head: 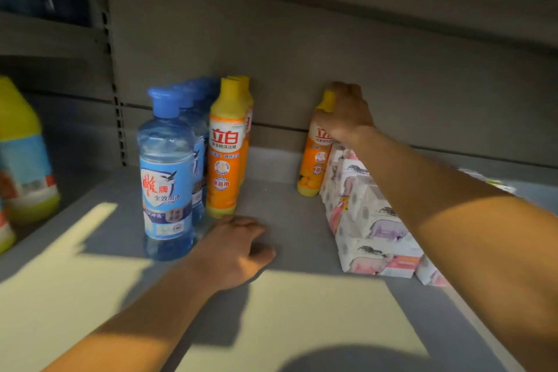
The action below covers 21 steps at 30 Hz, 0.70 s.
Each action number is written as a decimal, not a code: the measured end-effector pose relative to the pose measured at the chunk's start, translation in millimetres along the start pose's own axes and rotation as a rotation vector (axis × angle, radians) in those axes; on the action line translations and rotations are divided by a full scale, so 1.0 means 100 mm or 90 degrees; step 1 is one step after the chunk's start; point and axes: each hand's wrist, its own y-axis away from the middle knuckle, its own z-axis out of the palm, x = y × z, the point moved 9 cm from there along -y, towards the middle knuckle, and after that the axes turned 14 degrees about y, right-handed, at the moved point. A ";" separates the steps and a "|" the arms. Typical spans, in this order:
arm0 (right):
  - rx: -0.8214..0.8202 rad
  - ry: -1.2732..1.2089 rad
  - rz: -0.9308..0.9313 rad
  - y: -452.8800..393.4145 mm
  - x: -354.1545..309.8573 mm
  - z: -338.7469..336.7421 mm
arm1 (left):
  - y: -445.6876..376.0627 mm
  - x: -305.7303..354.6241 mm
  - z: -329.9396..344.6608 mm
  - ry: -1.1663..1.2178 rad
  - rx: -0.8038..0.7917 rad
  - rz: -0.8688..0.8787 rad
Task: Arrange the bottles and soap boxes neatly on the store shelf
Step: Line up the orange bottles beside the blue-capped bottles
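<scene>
My left hand (235,251) rests on the shelf (287,220), fingers loosely curled, holding nothing; my right hand (347,113) grips the orange bottle (314,166) beside the soap boxes (371,220).

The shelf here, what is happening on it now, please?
A person is tidying a grey metal store shelf. The right hand grips the neck of a lone orange dish-soap bottle with a yellow cap near the back wall, beside a row of white-and-pink soap boxes. The left hand rests on the shelf, loosely curled, holding nothing, in front of a row of orange bottles and a row of clear blue-capped bottles.
</scene>
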 end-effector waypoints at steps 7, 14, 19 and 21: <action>-0.044 0.019 0.007 -0.20 -0.02 0.17 | -0.02 0.01 -0.07 0.047 0.016 0.005; 0.023 -0.065 -0.066 0.21 -0.29 0.01 | 0.01 0.02 -0.08 0.076 -0.008 -0.019; 0.060 -0.167 -0.039 0.56 -0.28 -0.32 | 0.10 0.03 -0.18 0.192 0.058 -0.063; 0.064 -0.217 -0.029 0.69 -0.30 -0.48 | 0.16 0.13 -0.26 0.283 0.103 -0.053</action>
